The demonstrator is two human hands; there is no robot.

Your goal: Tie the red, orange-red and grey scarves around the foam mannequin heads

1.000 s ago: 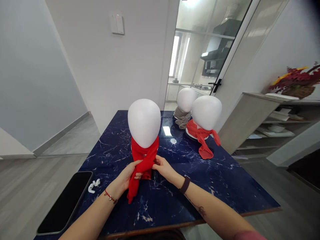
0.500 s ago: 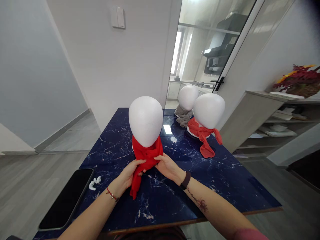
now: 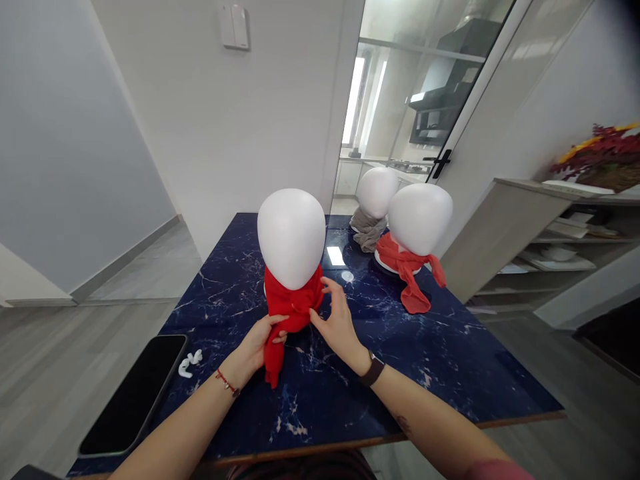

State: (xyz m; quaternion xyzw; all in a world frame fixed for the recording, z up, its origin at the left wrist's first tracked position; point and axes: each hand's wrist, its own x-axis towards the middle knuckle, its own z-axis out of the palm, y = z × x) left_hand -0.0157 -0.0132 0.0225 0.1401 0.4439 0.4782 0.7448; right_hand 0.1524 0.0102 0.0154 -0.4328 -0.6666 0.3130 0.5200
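A white mannequin head [image 3: 291, 237] stands upright with a bright red scarf [image 3: 293, 310] wrapped round its neck. One end of the scarf hangs down in front onto the tabletop. My left hand [image 3: 261, 340] is closed on this hanging part just below the wrap, thumb in front and fingers behind. At the right side of the wrap is my right hand [image 3: 340, 327], its thumb and fingers spread apart. Its fingertips are at the scarf's edge; whether they press on the cloth is hard to make out.
On the dark blue marbled table [image 3: 400, 393], a coral scarf [image 3: 407, 267] wraps a second head [image 3: 420, 217] and a grey scarf [image 3: 369, 229] a third [image 3: 378, 192]. At the left lie a phone [image 3: 133, 397] and white earbuds [image 3: 190, 362]. A shelf [image 3: 520, 220] stands right.
My right hand has loosened from the scarf's lower right, its fingers lifting up and spreading beside the wrap. My left hand keeps its hold on the hanging part.
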